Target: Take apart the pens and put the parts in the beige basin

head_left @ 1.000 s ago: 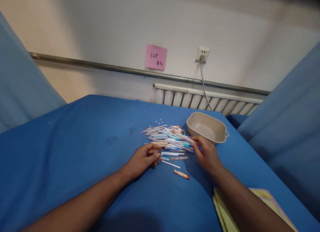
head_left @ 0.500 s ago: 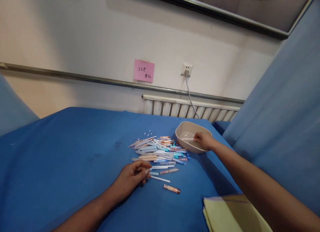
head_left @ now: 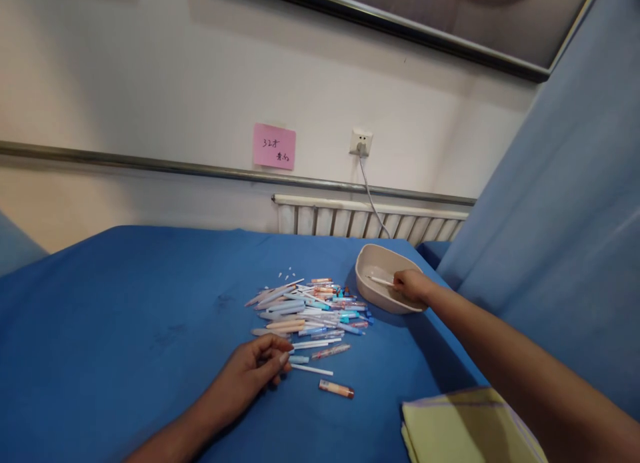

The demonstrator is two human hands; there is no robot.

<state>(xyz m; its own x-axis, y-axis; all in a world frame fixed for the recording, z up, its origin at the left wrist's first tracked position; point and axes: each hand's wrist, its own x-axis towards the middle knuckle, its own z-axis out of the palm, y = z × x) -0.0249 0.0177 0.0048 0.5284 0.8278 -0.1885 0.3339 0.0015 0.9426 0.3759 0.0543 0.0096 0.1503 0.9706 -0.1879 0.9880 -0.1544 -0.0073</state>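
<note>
My right hand is at the right side of a beige plastic basin, its fingers closed on a thin white pen refill that points left over the basin's inside. My left hand is low over the blue cloth with thumb and fingers curled together; what they hold, if anything, is hidden. Close to its fingertips lie a white stick, a light blue pen piece and a patterned clear pen barrel. Beyond it spreads a heap of pen parts in white, blue and peach.
A brown-ended printed tube lies alone in front of the heap. Small white bits are scattered behind it. Folded yellow cloth is at the near right. A radiator and a plugged-in cord are along the wall.
The view has shifted slightly. The basin and my right hand have moved a little to the right, away from the heap, and the refill now tilts more. My left hand stays by the same pieces.
</note>
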